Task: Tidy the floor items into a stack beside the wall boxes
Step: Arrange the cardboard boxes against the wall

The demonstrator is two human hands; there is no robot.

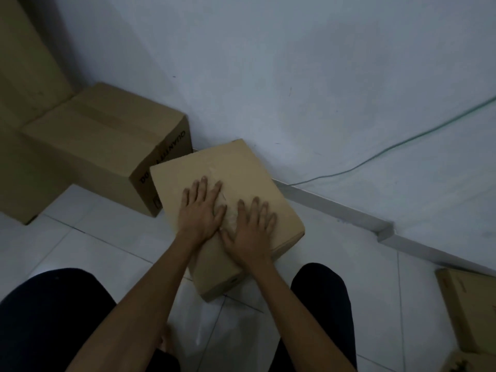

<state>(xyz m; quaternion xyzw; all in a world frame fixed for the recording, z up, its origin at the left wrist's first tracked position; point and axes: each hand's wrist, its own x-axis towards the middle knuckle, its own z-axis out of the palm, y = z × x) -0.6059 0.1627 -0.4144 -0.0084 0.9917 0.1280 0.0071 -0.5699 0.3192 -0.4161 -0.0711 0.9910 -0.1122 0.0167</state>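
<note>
While the left hand (201,214) and right hand (253,230) are pressing flat on the box (230,162), a carton (468,315) is waiting.

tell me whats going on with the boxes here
A person rests the left hand and right hand flat, side by side, on top of a small cardboard box. It sits on the tiled floor by the wall, beside a larger printed box. At the right edge lies another box.
</note>
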